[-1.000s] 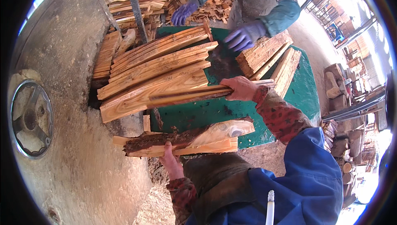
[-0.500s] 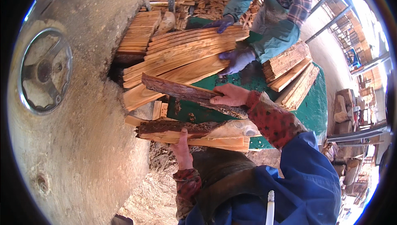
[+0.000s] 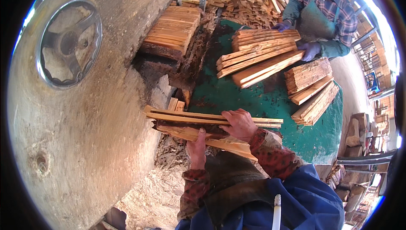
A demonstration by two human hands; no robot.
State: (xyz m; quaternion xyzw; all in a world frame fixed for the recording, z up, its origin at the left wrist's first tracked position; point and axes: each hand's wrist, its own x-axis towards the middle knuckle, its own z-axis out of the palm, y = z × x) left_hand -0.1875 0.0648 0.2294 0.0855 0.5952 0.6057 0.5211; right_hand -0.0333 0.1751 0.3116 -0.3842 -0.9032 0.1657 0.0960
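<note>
In front of my body I hold a stack of wooden boards, level and across me. My left hand [image 3: 196,150] grips a bark-edged board [image 3: 177,132] near its left part, thumb lying over the top. My right hand [image 3: 240,124] is closed round the thin pale boards [image 3: 190,117] on the far side of the stack, its fingers over their upper edges. Both groups lie against each other, the pale boards beyond the bark-edged one. The boards' undersides and my left fingers are hidden.
Across the green table [image 3: 203,90], a co-worker's purple-gloved hands [image 3: 312,50] hold a fan of boards [image 3: 262,54]. More boards [image 3: 311,88] lie at the table's right. To my left stands a large machine panel with a handwheel [image 3: 69,44], beside a board stack [image 3: 173,27].
My right hand has brought its bark piece down to the boards in my left hand and now grips pale boards there. The co-worker's fan of boards has moved right, away from the machine.
</note>
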